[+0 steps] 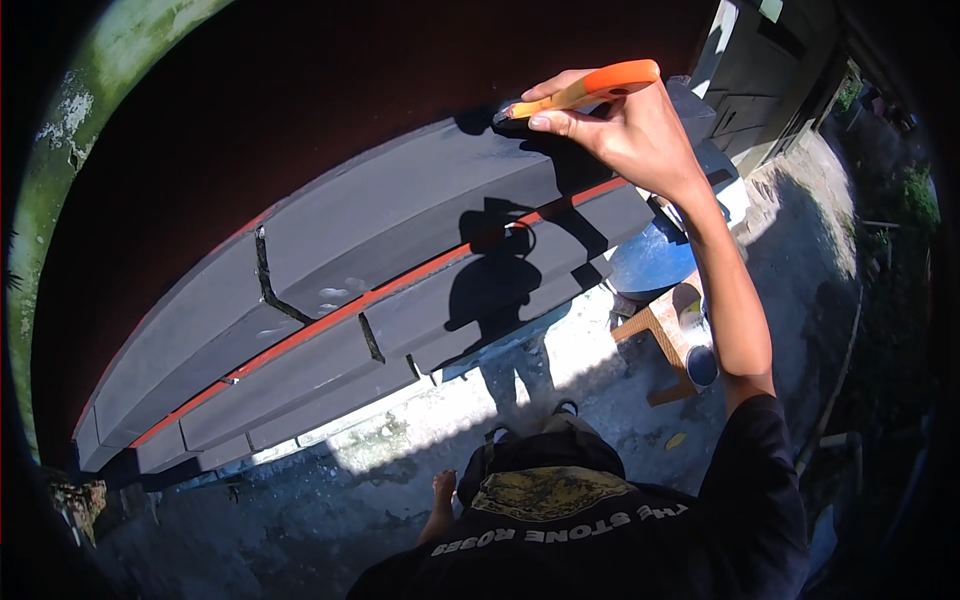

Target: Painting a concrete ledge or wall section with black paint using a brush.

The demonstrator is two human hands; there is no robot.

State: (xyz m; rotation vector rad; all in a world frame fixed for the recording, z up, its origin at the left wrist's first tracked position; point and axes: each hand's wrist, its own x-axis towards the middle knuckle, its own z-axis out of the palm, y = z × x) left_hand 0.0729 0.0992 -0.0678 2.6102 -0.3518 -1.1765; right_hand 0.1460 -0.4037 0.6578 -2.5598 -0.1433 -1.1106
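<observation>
My right hand (640, 140) is closed around the handle of a paintbrush (620, 76), orange with a yellowish lower part. The brush's dark tip touches the far upper edge of a grey-painted stepped ledge (420, 175), where it meets a dark reddish surface. A thin red stripe (390, 285) runs between the ledge's tiers, and dark vertical gaps break the grey in several places. Pale smudges show on the ledge's front face. My left hand (444, 486) hangs low beside my body, away from the ledge; its fingers are too small to make out.
Below the right forearm stand a tan plastic stool (655, 335), a can (702, 367) with dark contents and a blue rounded container (655, 258). My shadow falls across the ledge. A mossy pale border (60, 150) curves along the left; concrete floor (400, 430) lies underfoot.
</observation>
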